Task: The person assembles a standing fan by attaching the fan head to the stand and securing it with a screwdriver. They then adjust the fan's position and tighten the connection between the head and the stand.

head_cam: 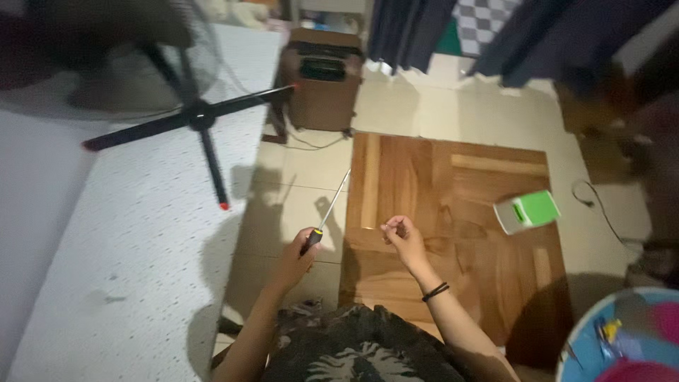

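The left hand (296, 255) is clenched around the black and yellow handle of a long screwdriver (327, 214), whose thin metal shaft slants up and to the right over the pale tiled floor (304, 184), its tip ending just beside the left edge of the wooden board. The right hand (402, 237) hovers over the near left part of that board with its fingertips pinched together; whatever they pinch is too small to make out. A dark band circles the right wrist.

The white speckled mattress (127, 233) fills the left side, running from the near edge to the far end. On it stands a fan (194, 113) with 4 black legs tipped in red, its round grille blurred at the far left corner. The wooden board (460, 233) lies flat on the floor to the right of the mattress, made of brown planks in mixed tones. A brown speaker box (322, 78) sits on the floor beyond the board's far left corner. A round blue tray (590, 336) shows at the near right corner of the view. A small green and white box (527, 211) rests near the board's right edge.
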